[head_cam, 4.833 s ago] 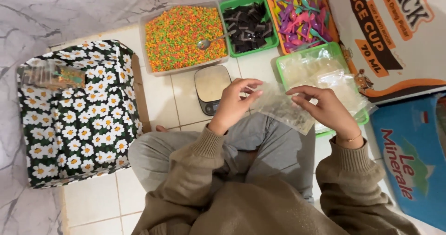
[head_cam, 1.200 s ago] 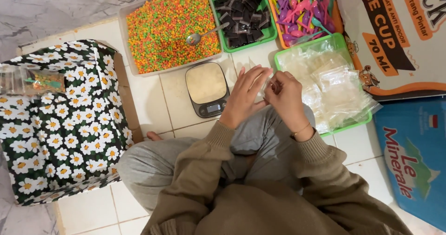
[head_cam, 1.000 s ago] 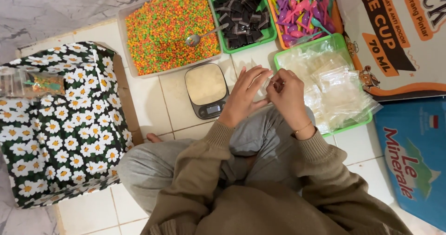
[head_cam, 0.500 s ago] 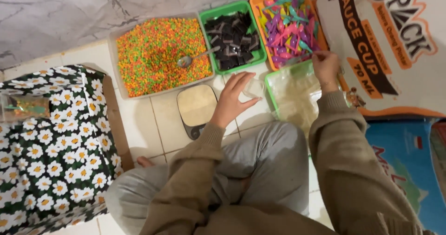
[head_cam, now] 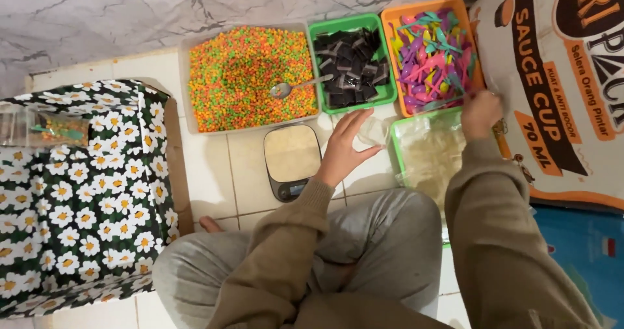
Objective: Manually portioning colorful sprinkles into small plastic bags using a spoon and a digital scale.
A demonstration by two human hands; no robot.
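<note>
While I am sitting cross-legged on the tiled floor (head_cam: 208, 166), my right hand (head_cam: 480, 113) is reaching forward to the near edge of the orange tray (head_cam: 394, 56), where the small plastic spoons (head_cam: 432, 56) in pink, purple, teal and yellow are lying heaped. The fingers of that hand are curling down at the tray's near rim; I cannot tell whether they are closing on a spoon, because the back of the hand is hiding the tips. The spoons are lying just ahead of these fingers, their long axes pointing every way, so no single approach line is showing. My right hand is plainly the nearer one to them.

My left hand (head_cam: 344, 148) is hovering over the floor between the small scale (head_cam: 291, 161) and the green tray of clear bags (head_cam: 398, 148), fingers spread apart, with a small clear plastic pouch (head_cam: 374, 131) resting against the fingertips. It is lying well short of the spoons.

Beyond the scale, a clear tub of orange, green and yellow pellets (head_cam: 250, 75) is carrying a metal spoon (head_cam: 292, 87); beside it, a green tray is holding dark sachets (head_cam: 348, 65). A daisy-print box (head_cam: 84, 192) is standing to my left.
</note>
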